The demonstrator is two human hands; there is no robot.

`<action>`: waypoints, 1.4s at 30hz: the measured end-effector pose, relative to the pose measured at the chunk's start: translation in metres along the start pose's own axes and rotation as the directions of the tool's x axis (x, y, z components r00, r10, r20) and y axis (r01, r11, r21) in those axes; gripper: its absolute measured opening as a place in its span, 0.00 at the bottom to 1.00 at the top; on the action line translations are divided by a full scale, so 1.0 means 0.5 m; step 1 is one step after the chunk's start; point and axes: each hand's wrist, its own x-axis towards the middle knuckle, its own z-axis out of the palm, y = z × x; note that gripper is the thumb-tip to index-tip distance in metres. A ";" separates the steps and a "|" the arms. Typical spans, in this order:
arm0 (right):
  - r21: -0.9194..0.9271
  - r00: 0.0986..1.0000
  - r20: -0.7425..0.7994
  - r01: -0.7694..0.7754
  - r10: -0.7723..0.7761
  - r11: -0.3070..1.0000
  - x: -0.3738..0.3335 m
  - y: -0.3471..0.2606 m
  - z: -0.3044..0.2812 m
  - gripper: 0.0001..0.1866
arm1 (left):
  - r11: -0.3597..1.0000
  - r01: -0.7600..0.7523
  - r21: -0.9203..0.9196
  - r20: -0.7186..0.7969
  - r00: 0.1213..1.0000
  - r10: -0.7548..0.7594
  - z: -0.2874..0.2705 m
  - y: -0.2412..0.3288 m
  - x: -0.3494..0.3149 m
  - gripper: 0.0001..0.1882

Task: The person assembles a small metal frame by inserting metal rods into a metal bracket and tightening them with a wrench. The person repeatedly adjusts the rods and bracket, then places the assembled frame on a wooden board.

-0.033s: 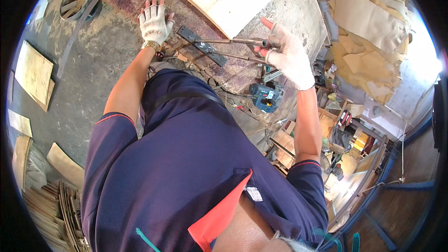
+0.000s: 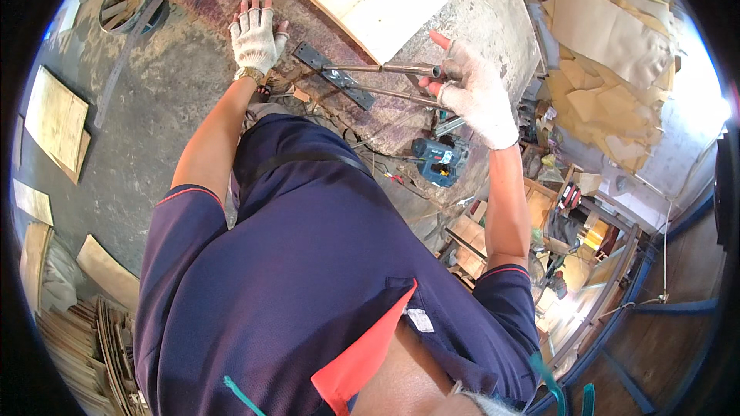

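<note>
My left hand [image 2: 256, 42], in a white fingerless glove, lies flat on the worn workbench [image 2: 208, 38] with its fingers stretched out. A dark flat metal bar with holes [image 2: 333, 75] lies to its right. Two metal tubes [image 2: 397, 95] run from that bar toward my right hand [image 2: 478, 92], gloved the same way. My right hand closes at the tubes' right end, its thumb by the lower one and a finger pointing outward; part of its grip is hidden. Beyond the tubes lies a pale wooden board [image 2: 370, 0].
A blue power tool [image 2: 439, 160] sits right of my waist, with cables beside it. A round container of wood scraps [image 2: 123, 11] and a long metal ruler [image 2: 127, 54] are far left. Loose boards [image 2: 58, 119] lie at left; brown sheets [image 2: 609, 31] are piled at right.
</note>
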 end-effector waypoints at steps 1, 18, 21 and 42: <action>-0.040 1.000 0.000 0.015 -0.015 0.999 0.000 0.002 0.002 0.39 | 1.000 -0.001 -0.001 -0.013 1.000 0.001 0.001 0.000 -0.001 0.37; 0.038 0.998 -0.037 0.049 -0.048 0.998 0.010 0.040 0.016 0.36 | 0.999 -0.005 0.047 -0.003 1.000 0.005 0.002 0.002 0.014 0.38; 0.004 0.998 -0.036 0.048 -0.048 0.999 0.012 0.037 0.013 0.36 | 1.000 -0.011 0.013 -0.028 1.000 0.011 0.009 -0.003 0.013 0.37; -0.230 1.000 0.012 0.014 -0.011 0.973 0.012 0.024 0.006 0.19 | 1.000 -0.021 -0.005 -0.056 0.998 0.020 0.009 -0.004 0.013 0.37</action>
